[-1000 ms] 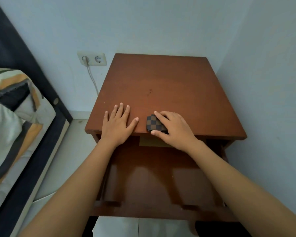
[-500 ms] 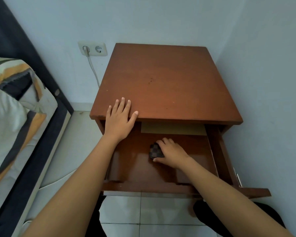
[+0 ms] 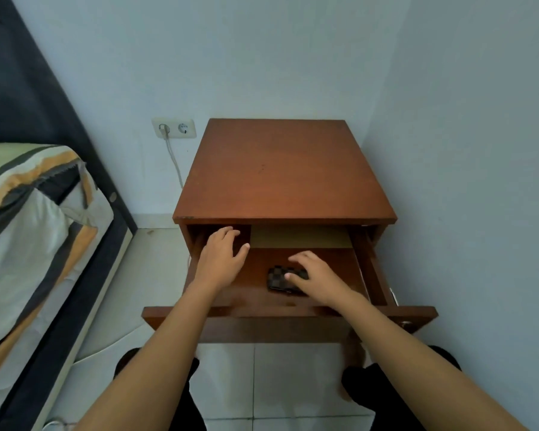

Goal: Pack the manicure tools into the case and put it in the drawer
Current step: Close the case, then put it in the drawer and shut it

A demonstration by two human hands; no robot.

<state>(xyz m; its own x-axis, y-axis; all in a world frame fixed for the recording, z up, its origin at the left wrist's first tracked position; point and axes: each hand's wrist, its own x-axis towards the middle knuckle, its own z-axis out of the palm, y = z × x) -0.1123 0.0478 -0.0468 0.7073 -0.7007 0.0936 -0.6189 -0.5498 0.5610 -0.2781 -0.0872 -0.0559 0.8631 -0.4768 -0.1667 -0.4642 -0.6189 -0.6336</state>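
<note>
The brown checkered manicure case (image 3: 278, 279) lies closed and flat on the floor of the pulled-out wooden drawer (image 3: 262, 323), near its middle. My right hand (image 3: 319, 279) is spread over the case's right end, thumb and fingers apart and not clamped around it. My left hand (image 3: 221, 259) hovers over the drawer's back left corner, just under the nightstand top (image 3: 280, 175), fingers loose and holding nothing. No loose manicure tools are visible.
A pale sheet (image 3: 299, 237) lines the back of the drawer. The nightstand fills a corner, with a wall on its right. A bed (image 3: 28, 231) stands on the left, a wall socket with a plugged cable (image 3: 173, 129) between them. My knees are below the drawer front.
My right hand carried the case from the nightstand top down into the drawer and has opened over it. My left hand left the top's edge and dropped over the drawer. The view pulled back.
</note>
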